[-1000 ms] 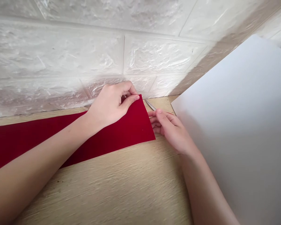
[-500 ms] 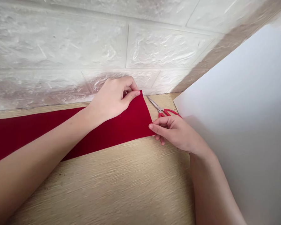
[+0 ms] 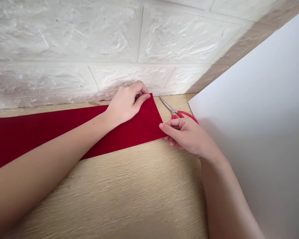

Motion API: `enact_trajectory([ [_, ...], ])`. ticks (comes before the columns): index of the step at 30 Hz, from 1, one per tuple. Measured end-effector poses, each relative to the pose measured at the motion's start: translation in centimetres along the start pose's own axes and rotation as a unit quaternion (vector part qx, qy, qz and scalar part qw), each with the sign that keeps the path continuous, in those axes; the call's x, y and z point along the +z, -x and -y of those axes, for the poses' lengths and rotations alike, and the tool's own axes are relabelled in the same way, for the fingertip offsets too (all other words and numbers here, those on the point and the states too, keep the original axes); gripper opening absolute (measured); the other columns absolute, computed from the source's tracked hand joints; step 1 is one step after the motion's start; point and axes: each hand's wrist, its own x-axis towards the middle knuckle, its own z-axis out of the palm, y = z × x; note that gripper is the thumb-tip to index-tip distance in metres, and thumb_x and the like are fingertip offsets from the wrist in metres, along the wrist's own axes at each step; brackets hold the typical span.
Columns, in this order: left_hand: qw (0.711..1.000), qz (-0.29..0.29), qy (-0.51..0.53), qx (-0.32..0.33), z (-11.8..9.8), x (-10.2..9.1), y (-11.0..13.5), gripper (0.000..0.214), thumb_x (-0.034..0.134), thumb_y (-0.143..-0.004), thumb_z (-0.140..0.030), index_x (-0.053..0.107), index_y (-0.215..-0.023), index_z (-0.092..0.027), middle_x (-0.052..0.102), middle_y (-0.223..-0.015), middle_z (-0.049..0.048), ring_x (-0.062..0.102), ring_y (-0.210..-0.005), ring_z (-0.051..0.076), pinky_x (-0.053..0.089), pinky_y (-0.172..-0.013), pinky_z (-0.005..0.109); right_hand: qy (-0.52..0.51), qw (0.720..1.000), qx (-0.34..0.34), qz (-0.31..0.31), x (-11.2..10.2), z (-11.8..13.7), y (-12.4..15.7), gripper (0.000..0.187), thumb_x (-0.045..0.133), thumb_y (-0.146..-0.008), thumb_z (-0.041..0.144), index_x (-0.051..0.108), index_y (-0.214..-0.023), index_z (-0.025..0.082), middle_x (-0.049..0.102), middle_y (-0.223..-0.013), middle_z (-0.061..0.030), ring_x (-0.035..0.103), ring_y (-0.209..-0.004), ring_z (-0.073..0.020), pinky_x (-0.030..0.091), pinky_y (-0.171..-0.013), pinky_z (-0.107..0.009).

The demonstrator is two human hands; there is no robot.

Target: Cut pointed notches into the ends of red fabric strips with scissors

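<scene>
As I watch through the head camera, the only view I have, my left hand (image 3: 126, 103) sits on the far corner of the red felt sheet (image 3: 129, 129). The thumb lies across the top of the felt, and the fingers curl around the edge by the wall, so that hand looks closed on the corner. My right hand (image 3: 186, 136) is at the sheet's near corner, with the index fingertip (image 3: 161, 126) touching the felt. I cannot tell whether it grips the felt, as its fingers are only loosely curled. The sheet lies flat and slanted on a pale wooden tabletop (image 3: 139, 189), running out past the left edge of the frame, its far corner close to the wall. Just beyond my right hand, the scissors (image 3: 175, 111) lie with steel blades together, tips pointing toward the wall. Their red handles pass just behind my fingers, partly hidden, so I cannot tell if the hand touches them. A white board (image 3: 254, 132) fills the right side, beside my right forearm. Behind everything rises a white brick-textured wall panel (image 3: 64, 43).
</scene>
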Motion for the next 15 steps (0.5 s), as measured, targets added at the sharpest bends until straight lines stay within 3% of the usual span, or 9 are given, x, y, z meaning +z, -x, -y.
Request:
enact_trajectory([
  [5,0.999,-0.02,0.041,0.024,0.2,-0.2,0.0,0.013,0.059,-0.098,-0.031,0.067,-0.094,-0.021,0.075,-0.084,-0.0002,0.065,-0.071,0.014,0.051,-0.072,0.03,0.014,1.0,-0.025,-0.013,-0.5,0.1,0.3,0.039,0.074,-0.086,0.057,0.067,-0.07,0.022,0.062,-0.056,0.0035,0.044,-0.044,-0.0091,0.034,-0.046,-0.028],
  [9,0.997,-0.028,0.051,0.046,0.2,-0.1,0.1,0.011,0.06,-0.098,-0.031,0.066,-0.094,-0.023,0.073,-0.082,-0.0013,0.064,-0.069,0.014,0.051,-0.07,0.03,0.017,0.994,-0.086,-0.071,0.2,0.3,0.3,0.03,0.069,-0.091,0.051,0.073,-0.083,0.022,0.065,-0.065,0.0022,0.054,-0.055,-0.0129,0.041,-0.055,-0.029],
  [15,0.993,-0.049,0.067,0.082,0.1,0.0,0.3,0.009,0.06,-0.099,-0.028,0.066,-0.093,-0.024,0.072,-0.081,-0.0023,0.063,-0.067,0.013,0.052,-0.068,0.029,0.023,0.98,-0.164,-0.114,1.2,0.1,-0.3,0.025,0.063,-0.095,0.038,0.072,-0.08,0.02,0.072,-0.076,-0.0018,0.061,-0.066,-0.0154,0.046,-0.061,-0.029],
])
